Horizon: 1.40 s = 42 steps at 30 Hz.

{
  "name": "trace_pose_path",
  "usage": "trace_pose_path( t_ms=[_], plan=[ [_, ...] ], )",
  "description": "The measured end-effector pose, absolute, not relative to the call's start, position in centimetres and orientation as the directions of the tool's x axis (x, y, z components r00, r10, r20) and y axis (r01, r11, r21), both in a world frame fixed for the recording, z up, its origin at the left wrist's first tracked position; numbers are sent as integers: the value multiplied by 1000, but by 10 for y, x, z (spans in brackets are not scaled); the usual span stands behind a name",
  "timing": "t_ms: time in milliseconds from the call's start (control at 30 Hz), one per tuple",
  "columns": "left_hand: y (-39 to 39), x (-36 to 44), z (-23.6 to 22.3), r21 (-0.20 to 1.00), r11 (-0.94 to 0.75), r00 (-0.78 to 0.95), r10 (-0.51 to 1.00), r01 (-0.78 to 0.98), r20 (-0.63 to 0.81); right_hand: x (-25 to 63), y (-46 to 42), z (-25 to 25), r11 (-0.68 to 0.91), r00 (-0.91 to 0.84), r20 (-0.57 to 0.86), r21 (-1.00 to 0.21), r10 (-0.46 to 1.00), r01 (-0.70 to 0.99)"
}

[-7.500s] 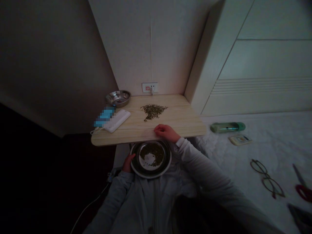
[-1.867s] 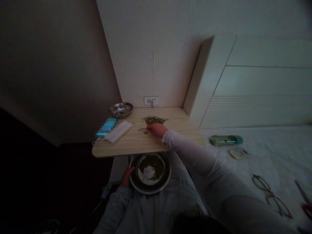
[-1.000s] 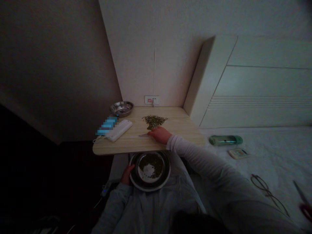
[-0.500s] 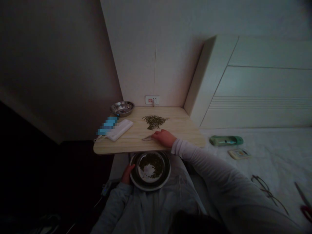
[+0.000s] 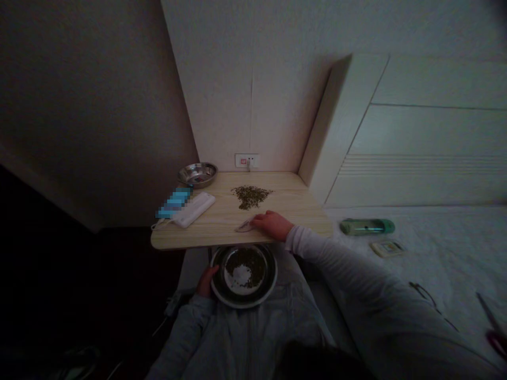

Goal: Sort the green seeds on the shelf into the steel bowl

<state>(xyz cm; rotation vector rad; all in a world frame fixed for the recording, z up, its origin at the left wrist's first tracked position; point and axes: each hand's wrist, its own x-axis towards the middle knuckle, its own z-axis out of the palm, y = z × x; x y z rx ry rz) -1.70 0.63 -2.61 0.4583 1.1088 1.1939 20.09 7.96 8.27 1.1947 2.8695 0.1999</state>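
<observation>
My left hand (image 5: 206,281) is closed on the left rim of a round metal bowl (image 5: 272,282) on my lap below the table edge. Many small dark green-brown grains (image 5: 255,262) lie in it, with a bare pale patch at the lower left. On the wooden tabletop (image 5: 293,198), my right hand (image 5: 274,225) pinches a thin, pale, card-like piece (image 5: 245,226), which lies nearly flat near the front edge. Its exact kind is too dim to tell. Beyond that hand, a loose pile of the same sort of grains (image 5: 250,196) is spread on the wood.
A metal bowl (image 5: 198,175) stands at the table's back left. In front of it are a blurred blue-screened phone (image 5: 174,202) and a white power strip or power bank (image 5: 195,210). Right, on the bed, lie a green bottle (image 5: 367,227), glasses (image 5: 425,293) and scissors (image 5: 491,316).
My right hand has shifted slightly right and toward me with the card-like piece, which now shows more of its flat side. My left hand and the bowl have stayed in place.
</observation>
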Motion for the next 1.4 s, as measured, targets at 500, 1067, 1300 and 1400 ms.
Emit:
trace_pose_path(
  t_ms=[500,1067,1300,1400],
  plan=[
    [4,-16,-17,788,370,-6,904,-492,-428,211,89,73,691,-678,166,-30,716,723],
    [4,-17,-27,803,341,-33,913,-490,-408,218,92,57,186,-88,169,-744,982,641],
    [5,-14,-29,782,317,-3,926,-537,-377,213,90,53,169,-81,153,-749,985,641],
    [6,-15,-30,791,321,-12,924,-521,-383,211,90,52,176,-92,153,-738,984,652]
  ],
)
